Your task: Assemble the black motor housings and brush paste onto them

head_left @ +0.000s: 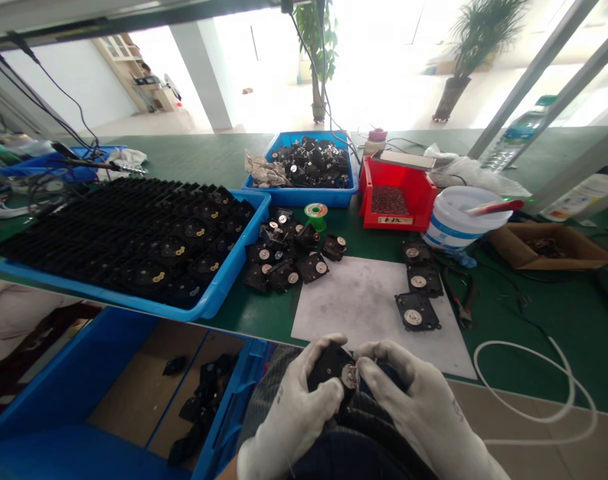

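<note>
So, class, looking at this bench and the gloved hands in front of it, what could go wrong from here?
The black unit is held beyond the edge of the green table, so it could fall if the left hand slips. The red handle jutting past the rim of the white bucket might get knocked.

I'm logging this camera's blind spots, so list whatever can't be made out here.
Whether the white-gloved right hand grips anything at the edge of the black square part: head view, hidden by its own fingers.
Near end of the large blue plastic crate: head view, cut off by the bottom edge.
Writing on the red plastic bin: head view, too small.
Label print on the white plastic bottle: head view, blurred.
</note>
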The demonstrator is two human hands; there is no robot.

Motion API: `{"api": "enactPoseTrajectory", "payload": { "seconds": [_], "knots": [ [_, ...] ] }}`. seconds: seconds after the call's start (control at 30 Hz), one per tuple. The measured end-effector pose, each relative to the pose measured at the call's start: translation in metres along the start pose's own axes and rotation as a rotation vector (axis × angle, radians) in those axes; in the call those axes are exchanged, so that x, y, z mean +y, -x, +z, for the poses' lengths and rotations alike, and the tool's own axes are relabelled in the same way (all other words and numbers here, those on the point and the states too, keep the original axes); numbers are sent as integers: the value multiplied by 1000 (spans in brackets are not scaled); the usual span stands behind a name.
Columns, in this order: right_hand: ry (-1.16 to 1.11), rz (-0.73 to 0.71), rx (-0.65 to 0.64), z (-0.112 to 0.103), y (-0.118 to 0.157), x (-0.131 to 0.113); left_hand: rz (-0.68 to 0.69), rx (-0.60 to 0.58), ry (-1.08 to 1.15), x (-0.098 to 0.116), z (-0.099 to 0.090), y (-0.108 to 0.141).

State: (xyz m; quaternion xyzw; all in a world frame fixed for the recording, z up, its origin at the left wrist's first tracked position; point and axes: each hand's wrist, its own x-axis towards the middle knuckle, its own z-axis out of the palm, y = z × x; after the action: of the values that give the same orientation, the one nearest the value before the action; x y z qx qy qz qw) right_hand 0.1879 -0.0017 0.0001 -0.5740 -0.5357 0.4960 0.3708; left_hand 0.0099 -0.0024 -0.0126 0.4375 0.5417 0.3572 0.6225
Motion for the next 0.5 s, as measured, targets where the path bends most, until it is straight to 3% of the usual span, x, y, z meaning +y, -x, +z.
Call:
{"api": "enactPoseTrajectory", "payload": {
  "seconds": [0.5],
  "knots": [
    [-22, 29, -69, -2, -1, 5, -1, -6, -57, 3, -3, 4]
  ]
}}
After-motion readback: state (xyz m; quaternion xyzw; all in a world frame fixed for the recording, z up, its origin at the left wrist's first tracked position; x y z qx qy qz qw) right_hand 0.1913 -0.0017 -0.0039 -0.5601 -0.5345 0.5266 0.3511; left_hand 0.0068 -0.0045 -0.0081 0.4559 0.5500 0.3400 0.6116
